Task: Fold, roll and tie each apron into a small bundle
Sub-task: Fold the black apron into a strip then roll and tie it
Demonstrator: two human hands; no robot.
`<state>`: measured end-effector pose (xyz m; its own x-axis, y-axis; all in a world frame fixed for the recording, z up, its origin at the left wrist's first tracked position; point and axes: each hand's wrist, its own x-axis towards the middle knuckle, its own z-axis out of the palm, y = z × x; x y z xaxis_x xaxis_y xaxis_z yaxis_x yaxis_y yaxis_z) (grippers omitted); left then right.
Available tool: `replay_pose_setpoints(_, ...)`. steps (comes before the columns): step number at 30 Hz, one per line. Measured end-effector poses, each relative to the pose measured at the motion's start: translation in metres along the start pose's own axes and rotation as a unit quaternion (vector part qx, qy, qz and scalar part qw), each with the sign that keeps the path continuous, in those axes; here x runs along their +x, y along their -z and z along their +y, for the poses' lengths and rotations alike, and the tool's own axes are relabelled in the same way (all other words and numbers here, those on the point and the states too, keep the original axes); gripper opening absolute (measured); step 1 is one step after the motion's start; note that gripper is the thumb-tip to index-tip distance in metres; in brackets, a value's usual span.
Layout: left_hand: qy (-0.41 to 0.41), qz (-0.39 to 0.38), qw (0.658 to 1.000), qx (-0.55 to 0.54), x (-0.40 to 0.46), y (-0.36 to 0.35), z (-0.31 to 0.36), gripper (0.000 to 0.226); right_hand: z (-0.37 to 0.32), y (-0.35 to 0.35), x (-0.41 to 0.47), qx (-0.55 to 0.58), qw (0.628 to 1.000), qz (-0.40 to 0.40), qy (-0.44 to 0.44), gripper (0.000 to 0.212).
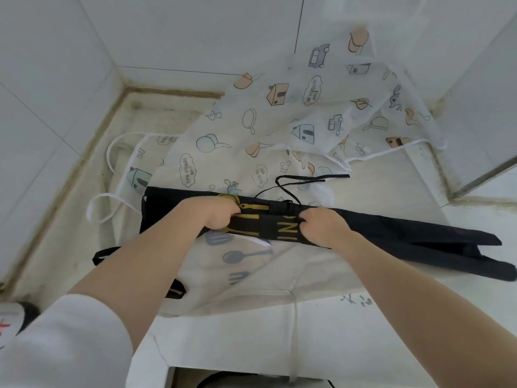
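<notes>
Head view: black apron (pixel 391 233) is laid across the desk (pixel 391 317) as a long narrow folded strip, running from left of centre out to the right edge. Gold print is seen on its middle section, between the two hands. Left hand (pixel 218 212) is clenched on the strip's upper layer near the gold print, fingers curled round the fabric. Right hand (pixel 321 225) is also clenched on the strip, just to the right of the print, fabric pinched at the upper fold. Thin black ties (pixel 291 182) are looped loose behind the strip, resting on the cloth beyond it. A black strap (pixel 105 254) is seen trailing out at lower left, under the left forearm.

Patterned apron (pixel 279 130) with cartoon houses, cars and pans is spread flat behind and partly under the black strip, its far end draped up against the tiled wall (pixel 195 32). Its white ties (pixel 112 152) are looped at the left. A second light apron (pixel 240 264) with grey utensil print is lying under the black strip, toward the near desk edge. White sleeve (pixel 64 340) is visible on the left arm.
</notes>
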<state>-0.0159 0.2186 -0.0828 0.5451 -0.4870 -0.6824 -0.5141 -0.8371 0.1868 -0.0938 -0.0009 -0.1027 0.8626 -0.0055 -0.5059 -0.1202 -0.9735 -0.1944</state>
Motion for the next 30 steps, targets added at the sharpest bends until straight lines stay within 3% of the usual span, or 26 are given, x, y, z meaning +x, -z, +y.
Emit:
replay_pose_setpoints(2, 0.027, 0.032, 0.999, 0.021, 0.007, 0.008, -0.005, 0.013, 0.003, 0.001, 0.010, 0.013, 1.000, 0.000, -0.016, 0.029)
replay_pose_setpoints(6, 0.044, 0.133, 0.988, 0.058, 0.029, 0.004, 0.000, 0.026, -0.002, -0.004, 0.022, -0.021, 0.999, 0.010, -0.036, 0.030)
replay_pose_setpoints(10, 0.027, 0.208, 0.974, 0.082, 0.044, -0.013, -0.001, 0.033, -0.002, -0.015, 0.027, -0.099, 0.988, 0.117, -0.009, 0.032)
replay_pose_setpoints(16, 0.005, 0.211, 0.974, 0.077, 0.045, -0.008, -0.012, 0.036, 0.003, -0.012, 0.037, 0.028, 0.994, 0.097, -0.045, 0.032)
replay_pose_setpoints(19, 0.055, 0.208, 0.971, 0.101, 0.044, -0.006, -0.005, 0.030, -0.007, -0.013, 0.038, 0.034, 0.991, 0.097, -0.080, 0.028)
replay_pose_setpoints(21, 0.062, 0.274, 0.952, 0.122, 0.045, -0.013, 0.011, 0.025, -0.012, -0.014, 0.040, 0.053, 0.987, 0.105, -0.108, 0.029)
replay_pose_setpoints(25, -0.076, 0.407, 0.897, 0.156, 0.061, -0.042, 0.037, 0.035, -0.017, -0.014, 0.054, 0.176, 0.958, 0.107, -0.200, 0.052)
replay_pose_setpoints(27, -0.041, 0.406, 0.907, 0.099, 0.070, -0.051, 0.034, 0.031, -0.017, -0.014, 0.062, 0.169, 0.953, 0.104, -0.230, 0.057)
replay_pose_setpoints(30, -0.031, 0.380, 0.924, 0.025, 0.073, -0.051, 0.025, 0.029, -0.017, -0.015, 0.062, 0.187, 0.944, 0.118, -0.245, 0.042)
